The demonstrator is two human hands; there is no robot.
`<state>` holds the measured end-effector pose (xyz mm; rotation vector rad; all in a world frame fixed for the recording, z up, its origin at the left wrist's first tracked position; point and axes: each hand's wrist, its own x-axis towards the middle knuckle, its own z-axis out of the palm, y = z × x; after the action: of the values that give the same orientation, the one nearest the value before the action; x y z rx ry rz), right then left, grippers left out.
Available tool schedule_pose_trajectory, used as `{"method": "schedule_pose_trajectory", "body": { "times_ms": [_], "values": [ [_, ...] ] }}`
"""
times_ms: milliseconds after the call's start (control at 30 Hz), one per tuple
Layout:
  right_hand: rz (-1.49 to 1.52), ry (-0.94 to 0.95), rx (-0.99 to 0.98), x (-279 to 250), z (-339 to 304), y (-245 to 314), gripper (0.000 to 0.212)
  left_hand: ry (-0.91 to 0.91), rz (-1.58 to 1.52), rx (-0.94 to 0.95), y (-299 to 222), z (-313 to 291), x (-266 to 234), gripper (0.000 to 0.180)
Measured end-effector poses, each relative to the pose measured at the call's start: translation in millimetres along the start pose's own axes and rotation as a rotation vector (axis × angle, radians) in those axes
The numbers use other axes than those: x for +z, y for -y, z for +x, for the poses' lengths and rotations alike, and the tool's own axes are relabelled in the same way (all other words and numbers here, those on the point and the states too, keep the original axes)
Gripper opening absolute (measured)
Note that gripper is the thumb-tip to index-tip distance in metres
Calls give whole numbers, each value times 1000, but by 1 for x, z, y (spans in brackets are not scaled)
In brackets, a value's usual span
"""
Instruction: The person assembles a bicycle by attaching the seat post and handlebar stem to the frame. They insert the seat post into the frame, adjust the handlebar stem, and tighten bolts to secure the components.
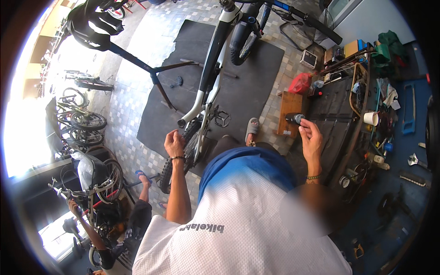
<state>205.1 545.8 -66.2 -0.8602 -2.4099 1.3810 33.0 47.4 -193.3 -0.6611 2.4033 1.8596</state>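
Black rubber matting [256,78] covers the tiled floor ahead of us, and on it stands a white and black bicycle frame [211,59], its rear end toward us. We look down over our own white mesh shirt and a blue cloth bunched at our lap.

Our left hand [173,143] is raised just beside the knobby black rear tyre [189,137] of that bicycle. Its fingers are curled loosely together, and we cannot tell whether they pinch anything or touch the tyre. A dark band sits on that wrist.

Our right hand [311,135] is lifted well apart from the left, off to the right. Its fingers are closed around a small dark cylindrical bottle with a pale cap [294,118], held just above a low wooden block [289,114] on the floor. A beaded band circles this wrist.

One sandalled foot [251,129] rests on the mat between the tyre and the wooden block. A black pedal [222,120] hangs near the frame.

To the right runs a dark workbench [334,119] crowded with tools, a white paper cup [371,118] and a red plastic bag [300,84] beside it. Farther right, a blue wall panel [408,151] holds a spanner and a saw.

At lower left, another person [137,215] in dark clothes crouches by a second bicycle [98,181]. More bicycles are parked along the bright left edge.
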Motion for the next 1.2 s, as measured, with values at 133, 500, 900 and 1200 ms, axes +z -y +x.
{"method": "schedule_pose_trajectory", "body": {
  "times_ms": [133,500,900,1200],
  "values": [
    [-40,-10,-44,3,-5,16,26,70,24,-30,6,22,4,24],
    [-30,101,-105,61,-50,76,25,188,-95,-101,25,37,18,28],
    [96,321,-2,116,17,78,28,106,26,-93,21,37,40,32],
    [281,193,-164,209,337,99,36,-69,-73,-176,11,22,60,29]
  ]
}}
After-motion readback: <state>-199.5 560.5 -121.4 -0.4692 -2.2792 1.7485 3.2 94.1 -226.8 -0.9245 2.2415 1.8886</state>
